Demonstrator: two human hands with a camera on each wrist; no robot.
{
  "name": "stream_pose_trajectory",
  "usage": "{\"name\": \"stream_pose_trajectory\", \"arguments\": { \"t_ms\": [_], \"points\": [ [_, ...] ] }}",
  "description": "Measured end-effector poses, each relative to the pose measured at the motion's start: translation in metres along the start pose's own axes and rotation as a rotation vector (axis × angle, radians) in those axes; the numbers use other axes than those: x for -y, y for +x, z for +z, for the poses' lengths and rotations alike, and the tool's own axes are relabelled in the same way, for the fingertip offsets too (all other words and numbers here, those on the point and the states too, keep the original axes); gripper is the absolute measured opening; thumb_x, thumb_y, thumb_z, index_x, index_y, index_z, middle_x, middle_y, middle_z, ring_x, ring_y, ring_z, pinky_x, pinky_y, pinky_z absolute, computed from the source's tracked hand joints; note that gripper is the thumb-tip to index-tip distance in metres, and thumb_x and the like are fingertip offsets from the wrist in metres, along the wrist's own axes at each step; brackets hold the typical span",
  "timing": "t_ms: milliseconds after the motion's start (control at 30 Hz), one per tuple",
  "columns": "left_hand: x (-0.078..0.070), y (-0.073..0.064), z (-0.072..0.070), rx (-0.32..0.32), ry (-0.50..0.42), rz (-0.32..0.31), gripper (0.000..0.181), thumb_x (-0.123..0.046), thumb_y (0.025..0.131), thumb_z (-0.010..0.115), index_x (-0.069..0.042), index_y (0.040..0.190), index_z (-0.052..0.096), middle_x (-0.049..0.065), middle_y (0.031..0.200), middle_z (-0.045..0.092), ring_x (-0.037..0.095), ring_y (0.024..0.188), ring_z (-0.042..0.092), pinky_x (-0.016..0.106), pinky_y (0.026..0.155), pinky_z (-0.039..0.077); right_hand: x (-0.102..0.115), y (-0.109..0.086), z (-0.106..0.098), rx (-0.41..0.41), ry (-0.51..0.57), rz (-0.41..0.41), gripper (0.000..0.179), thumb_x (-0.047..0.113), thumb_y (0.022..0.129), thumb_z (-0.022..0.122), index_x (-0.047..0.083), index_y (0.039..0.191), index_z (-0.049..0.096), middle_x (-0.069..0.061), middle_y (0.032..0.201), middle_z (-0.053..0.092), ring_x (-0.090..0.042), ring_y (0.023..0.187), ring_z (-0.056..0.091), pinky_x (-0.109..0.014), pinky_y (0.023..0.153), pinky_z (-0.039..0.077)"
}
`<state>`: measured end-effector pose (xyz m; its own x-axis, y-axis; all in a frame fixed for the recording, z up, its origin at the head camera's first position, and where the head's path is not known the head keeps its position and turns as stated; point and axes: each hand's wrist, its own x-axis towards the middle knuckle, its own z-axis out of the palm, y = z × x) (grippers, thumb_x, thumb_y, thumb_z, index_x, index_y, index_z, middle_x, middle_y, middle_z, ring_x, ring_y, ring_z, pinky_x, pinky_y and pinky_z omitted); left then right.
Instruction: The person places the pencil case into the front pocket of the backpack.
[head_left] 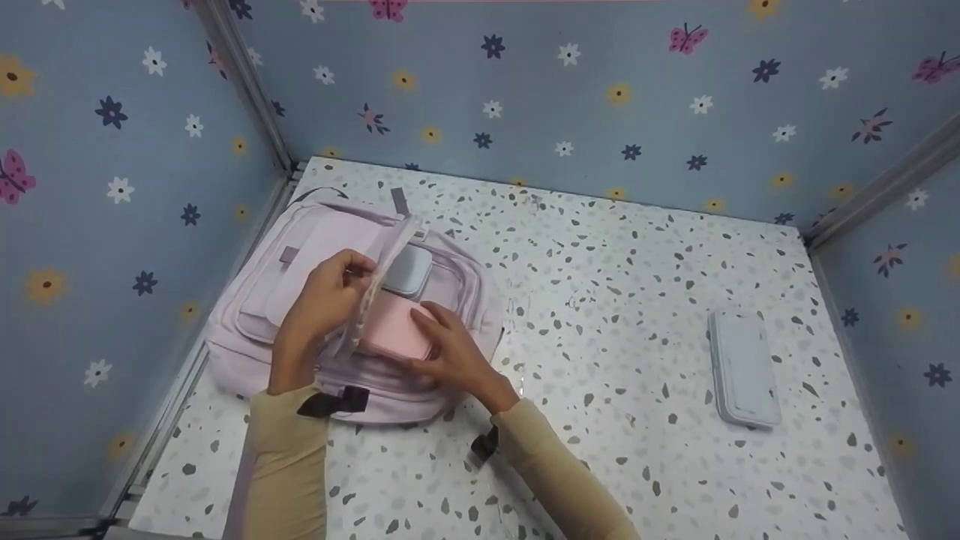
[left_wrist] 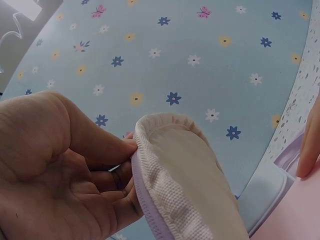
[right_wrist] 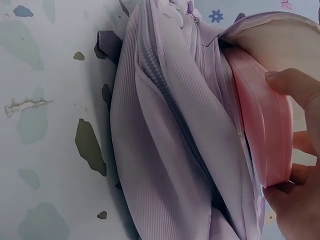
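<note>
Head view: lilac fabric backpack (head_left: 352, 315) lies flat on the speckled table (head_left: 600, 300), left hand (head_left: 319, 319) pinching its padded flap (head_left: 379, 281) open. Only the right-wrist view shows the right hand (right_wrist: 295, 165) curled round the pink flat case (right_wrist: 262, 130), half inside.

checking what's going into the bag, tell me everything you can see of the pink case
The pink case is a flat, smooth, rounded-edged box, plastic by its look, with a seam round its side. It lies half inside the open lilac backpack, beside a pale blue case. The right hand grips its near end; the left hand holds the backpack's flap up above it.
</note>
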<state>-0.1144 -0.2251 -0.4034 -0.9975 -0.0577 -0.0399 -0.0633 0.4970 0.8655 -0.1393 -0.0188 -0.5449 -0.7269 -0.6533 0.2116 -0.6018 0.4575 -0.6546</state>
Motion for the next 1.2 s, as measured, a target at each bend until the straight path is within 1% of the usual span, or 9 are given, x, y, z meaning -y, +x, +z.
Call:
{"name": "stream_pose_trajectory", "arguments": {
  "t_ms": [167, 333, 467, 600, 800, 933, 1033, 1200],
  "points": [
    [0.0, -0.001, 0.0, 0.005, 0.004, -0.009, 0.022, -0.001, 0.093, 0.045, 0.004, 0.111, 0.056, 0.019, 0.106, 0.058, 0.028, 0.097, 0.053, 0.036, 0.087, 0.04, 0.001, 0.003, 0.0, -0.002, -0.012, -0.008, 0.081, 0.036, 0.077, 0.075, 0.008, 0.144, 0.041, -0.015, 0.149, 0.037, -0.026, 0.137, 0.035, -0.037, 0.113, 0.029],
    [0.0, -0.001, -0.001, 0.0, 0.0, -0.022, 0.023, 0.0, 0.092, 0.045, 0.005, 0.111, 0.056, 0.019, 0.106, 0.057, 0.029, 0.098, 0.051, 0.037, 0.088, 0.039, 0.002, 0.001, 0.002, -0.006, -0.015, -0.002, 0.081, 0.04, 0.079, 0.075, 0.009, 0.145, 0.041, -0.015, 0.15, 0.034, -0.026, 0.138, 0.033, -0.037, 0.113, 0.029],
    [0.0, -0.002, -0.002, -0.006, 0.004, -0.034, 0.024, 0.0, 0.092, 0.044, 0.005, 0.112, 0.055, 0.019, 0.106, 0.056, 0.028, 0.098, 0.05, 0.037, 0.088, 0.038, 0.004, -0.003, 0.003, -0.017, -0.026, 0.021, 0.081, 0.044, 0.08, 0.073, 0.01, 0.145, 0.04, -0.017, 0.151, 0.032, -0.028, 0.139, 0.032, -0.039, 0.114, 0.028],
    [0.0, -0.002, -0.003, -0.006, 0.008, -0.026, 0.024, 0.0, 0.093, 0.044, 0.005, 0.113, 0.055, 0.019, 0.106, 0.056, 0.028, 0.098, 0.05, 0.037, 0.088, 0.039, 0.007, -0.007, 0.004, -0.053, -0.028, 0.057, 0.082, 0.046, 0.078, 0.075, 0.01, 0.144, 0.041, -0.018, 0.15, 0.032, -0.03, 0.139, 0.032, -0.039, 0.113, 0.029],
    [0.0, -0.002, -0.003, -0.003, 0.004, -0.023, 0.024, 0.001, 0.093, 0.043, 0.006, 0.113, 0.054, 0.02, 0.106, 0.055, 0.028, 0.098, 0.05, 0.036, 0.088, 0.039, 0.008, -0.013, 0.003, -0.096, 0.001, 0.078, 0.084, 0.043, 0.077, 0.077, 0.006, 0.143, 0.041, -0.021, 0.146, 0.035, -0.032, 0.136, 0.036, -0.04, 0.111, 0.032],
    [0.0, -0.002, -0.003, -0.002, 0.0, -0.028, 0.024, 0.001, 0.093, 0.043, 0.006, 0.113, 0.054, 0.02, 0.106, 0.055, 0.028, 0.097, 0.05, 0.035, 0.087, 0.039, 0.008, -0.017, 0.002, -0.094, 0.033, 0.089, 0.083, 0.04, 0.078, 0.077, 0.003, 0.143, 0.04, -0.019, 0.145, 0.037, -0.03, 0.135, 0.038, -0.039, 0.111, 0.033],
    [-0.001, -0.003, -0.003, -0.001, 0.003, -0.022, 0.024, 0.001, 0.093, 0.043, 0.006, 0.113, 0.054, 0.019, 0.106, 0.055, 0.028, 0.097, 0.05, 0.034, 0.087, 0.039, 0.007, -0.018, 0.001, -0.089, 0.044, 0.082, 0.081, 0.037, 0.08, 0.076, 0.002, 0.143, 0.039, -0.017, 0.144, 0.038, -0.028, 0.134, 0.039, -0.037, 0.11, 0.034],
    [-0.001, -0.003, -0.003, -0.001, 0.004, -0.008, 0.023, 0.002, 0.094, 0.043, 0.006, 0.113, 0.055, 0.019, 0.105, 0.055, 0.027, 0.097, 0.05, 0.034, 0.085, 0.039, 0.007, -0.016, -0.001, -0.076, 0.046, 0.09, 0.079, 0.034, 0.081, 0.076, 0.004, 0.143, 0.039, -0.015, 0.143, 0.039, -0.025, 0.133, 0.041, -0.034, 0.111, 0.034]
  ]
}}
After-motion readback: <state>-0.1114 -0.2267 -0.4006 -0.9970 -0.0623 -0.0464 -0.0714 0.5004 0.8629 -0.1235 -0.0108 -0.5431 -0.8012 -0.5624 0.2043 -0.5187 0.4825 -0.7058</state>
